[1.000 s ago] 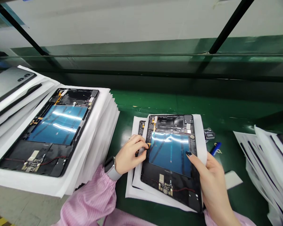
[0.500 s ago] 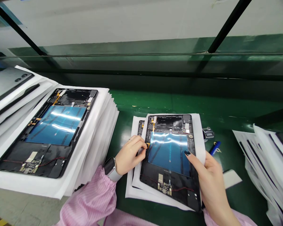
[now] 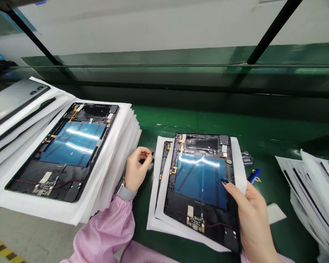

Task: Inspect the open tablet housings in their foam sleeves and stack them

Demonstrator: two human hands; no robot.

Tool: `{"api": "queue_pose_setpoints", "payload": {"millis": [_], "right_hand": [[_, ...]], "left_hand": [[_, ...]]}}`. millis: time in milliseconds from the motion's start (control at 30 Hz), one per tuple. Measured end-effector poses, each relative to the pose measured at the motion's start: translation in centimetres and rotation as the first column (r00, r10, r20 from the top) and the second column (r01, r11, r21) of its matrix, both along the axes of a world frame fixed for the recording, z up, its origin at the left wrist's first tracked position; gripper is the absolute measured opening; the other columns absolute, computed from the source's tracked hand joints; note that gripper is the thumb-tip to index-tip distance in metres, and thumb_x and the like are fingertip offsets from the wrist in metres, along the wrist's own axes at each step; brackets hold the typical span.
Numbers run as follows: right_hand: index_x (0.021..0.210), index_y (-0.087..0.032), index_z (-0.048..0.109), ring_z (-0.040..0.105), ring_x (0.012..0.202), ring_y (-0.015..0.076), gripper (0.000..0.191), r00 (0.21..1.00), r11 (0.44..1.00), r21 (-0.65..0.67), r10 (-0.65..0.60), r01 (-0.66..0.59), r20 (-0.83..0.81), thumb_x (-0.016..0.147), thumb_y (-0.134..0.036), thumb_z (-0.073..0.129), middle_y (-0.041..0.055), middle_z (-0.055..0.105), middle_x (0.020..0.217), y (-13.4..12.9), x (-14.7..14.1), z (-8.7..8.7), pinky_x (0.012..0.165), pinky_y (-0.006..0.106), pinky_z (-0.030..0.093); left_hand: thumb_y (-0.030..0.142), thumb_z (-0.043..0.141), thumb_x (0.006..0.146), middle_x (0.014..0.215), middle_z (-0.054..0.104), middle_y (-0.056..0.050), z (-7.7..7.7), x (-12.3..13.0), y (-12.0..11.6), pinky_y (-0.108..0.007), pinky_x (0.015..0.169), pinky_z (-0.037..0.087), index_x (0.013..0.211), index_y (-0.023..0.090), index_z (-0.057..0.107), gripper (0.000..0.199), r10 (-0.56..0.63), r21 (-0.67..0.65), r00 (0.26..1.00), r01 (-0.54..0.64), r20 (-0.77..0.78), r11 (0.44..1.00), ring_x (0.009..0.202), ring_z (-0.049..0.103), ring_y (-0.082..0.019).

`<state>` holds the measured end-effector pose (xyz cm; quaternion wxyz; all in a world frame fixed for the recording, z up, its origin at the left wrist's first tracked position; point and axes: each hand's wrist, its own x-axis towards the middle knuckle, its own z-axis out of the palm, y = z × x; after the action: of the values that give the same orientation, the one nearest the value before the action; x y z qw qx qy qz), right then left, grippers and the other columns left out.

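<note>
My right hand point(image 3: 250, 212) grips the right edge of an opened tablet point(image 3: 200, 179), thumb on its blue battery area and fingers beneath, along with a white sheet point(image 3: 239, 157). That tablet lies tilted over another sheet and a second tablet point(image 3: 163, 160), of which only the left edge shows. Off the tablet's left side, above the green table, my left hand point(image 3: 138, 168) has thumb and index finger pinched together; whatever is between them, if anything, is too small to make out. A grey watch band circles the left wrist.
At the left, another open tablet point(image 3: 71, 153) tops a tall stack of white sheets point(image 3: 109, 171), beside a silver tablet back point(image 3: 16, 98). A blue object point(image 3: 254, 176), a white card point(image 3: 275, 213) and a metallic item point(image 3: 247, 158) lie right. Interleaved sheets point(image 3: 304, 182) stand far right.
My left hand has moved left, away from the tablet's left edge, with its fingertips now pinched. My right hand still holds the tablet. The whole view has shifted slightly.
</note>
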<state>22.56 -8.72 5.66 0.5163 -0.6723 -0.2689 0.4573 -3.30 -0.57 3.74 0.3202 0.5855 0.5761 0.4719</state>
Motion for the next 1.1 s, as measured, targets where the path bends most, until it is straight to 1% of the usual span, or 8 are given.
{"api": "queue_pose_setpoints", "payload": {"millis": [133,233,300,433,600,767,900,1100], "right_hand": [[0.078,-0.023,0.066,0.053,0.056,0.0195,0.027,0.999,1.000,-0.020,-0.003,0.004,0.035,0.071,-0.047,0.077,-0.0014,0.061,0.064,-0.3,0.2,-0.1,0.046,0.027,0.041],[0.085,-0.023,0.068,0.055,0.059,0.0202,0.031,1.000,1.000,-0.017,-0.008,0.008,0.004,0.069,-0.048,0.079,-0.0010,0.065,0.068,-0.4,0.4,-0.2,0.049,0.027,0.046],[0.085,-0.022,0.069,0.056,0.061,0.0199,0.033,1.000,1.000,-0.016,-0.012,0.012,-0.011,0.068,-0.049,0.080,-0.0009,0.066,0.069,-0.4,0.5,-0.2,0.051,0.026,0.048],[0.083,-0.022,0.070,0.058,0.062,0.0199,0.034,1.000,0.999,-0.030,-0.023,0.023,-0.001,0.067,-0.050,0.081,-0.0008,0.065,0.069,-0.2,0.5,0.0,0.051,0.025,0.049],[0.097,-0.022,0.073,0.069,0.070,0.0288,0.049,0.984,0.997,-0.071,-0.047,0.035,-0.172,0.060,-0.051,0.084,0.0048,0.075,0.083,-0.1,0.4,0.5,0.055,0.032,0.057],[0.116,-0.027,0.069,0.073,0.069,0.0317,0.053,0.946,0.998,-0.057,-0.015,-0.003,-0.324,0.068,-0.047,0.080,0.0055,0.078,0.093,-0.8,0.0,1.1,0.054,0.036,0.059],[0.114,-0.029,0.070,0.073,0.074,0.0309,0.048,0.939,0.994,-0.101,-0.063,0.030,-0.337,0.070,-0.044,0.080,0.0024,0.078,0.085,-1.4,-0.7,1.4,0.057,0.034,0.060],[0.102,-0.024,0.074,0.073,0.084,0.0332,0.048,0.960,0.998,-0.066,-0.029,0.011,-0.279,0.061,-0.046,0.086,0.0054,0.078,0.086,-1.1,-1.2,0.7,0.064,0.033,0.062]], "left_hand": [[0.023,0.054,0.086,0.072,0.057,0.002,-0.4,-0.3,0.1,-0.024,0.059,0.046,0.082,0.019,0.057,0.006,0.089,-0.039,0.995,-0.088,0.043,0.995,0.061,0.056,-0.011],[0.013,0.049,0.083,0.115,0.057,-0.006,-0.5,-0.2,0.0,-0.023,0.067,0.051,0.119,0.024,0.054,0.038,0.093,0.020,0.994,-0.095,0.062,0.995,0.079,0.061,-0.011],[0.010,0.049,0.082,0.126,0.051,-0.008,-0.6,-0.2,0.0,-0.025,0.074,0.053,0.123,0.025,0.054,0.044,0.062,0.050,0.997,-0.065,0.042,0.997,0.096,0.061,-0.014],[0.018,0.058,0.082,0.089,0.061,-0.002,-0.4,-0.1,0.0,-0.025,0.071,0.052,0.085,0.019,0.060,0.004,0.047,-0.007,0.998,-0.047,0.044,0.999,0.085,0.062,-0.015],[0.044,0.060,0.087,0.057,0.054,0.003,0.4,0.4,-0.6,-0.022,0.047,0.041,0.065,0.019,0.052,0.034,-0.156,-0.195,0.976,0.184,0.151,0.963,0.050,0.053,-0.011],[0.072,0.052,0.081,0.068,0.062,-0.002,0.6,1.2,-1.2,-0.023,0.050,0.044,0.090,0.018,0.065,0.057,-0.323,-0.245,0.834,0.461,0.448,0.853,0.057,0.057,-0.013],[0.079,0.047,0.078,0.081,0.072,-0.007,0.3,1.6,-1.5,-0.030,0.057,0.051,0.106,0.022,0.068,0.067,-0.299,-0.210,0.588,0.643,0.752,0.737,0.067,0.066,-0.020],[0.068,0.063,0.076,0.096,0.076,-0.008,1.1,1.6,-2.0,-0.046,0.094,0.051,0.102,0.023,0.074,0.053,-0.217,-0.133,0.416,0.666,0.883,0.734,0.105,0.068,-0.032]]}}
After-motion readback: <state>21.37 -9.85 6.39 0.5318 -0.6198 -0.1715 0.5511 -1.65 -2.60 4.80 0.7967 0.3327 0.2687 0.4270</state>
